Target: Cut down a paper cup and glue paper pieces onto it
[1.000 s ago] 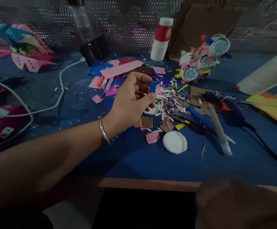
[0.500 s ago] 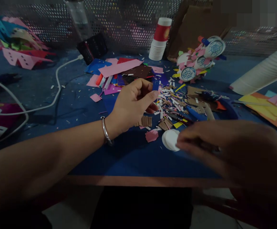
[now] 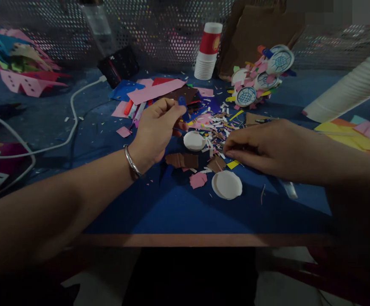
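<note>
My left hand (image 3: 156, 129) is closed, pinching a small blue paper strip (image 3: 182, 103) between thumb and fingers, with the strip's rounded end pointing up. Just right of those fingers lies a small white paper disc (image 3: 194, 141). A larger white disc (image 3: 227, 185) with a raised rim is nearer the table's front edge. Palm down over the paper scraps (image 3: 215, 131), my right hand (image 3: 261, 146) has its thumb and fingertips together; whether anything is between them is hidden. Close to both hands are a brown corrugated cardboard piece (image 3: 185, 160) and a pink paper scrap (image 3: 198, 180).
Coloured paper sheets (image 3: 157, 91) and markers lie behind my left hand. Further back are a stack of paper cups (image 3: 207, 51) and a decorated cup model (image 3: 256, 80). A long cup stack (image 3: 347, 87) leans in at right. A white cable (image 3: 74, 102) crosses the left side.
My right hand has moved away from the white discs, up and left to the scraps. The smaller disc has left the larger one and lies beside my left hand, which still pinches the blue strip.
</note>
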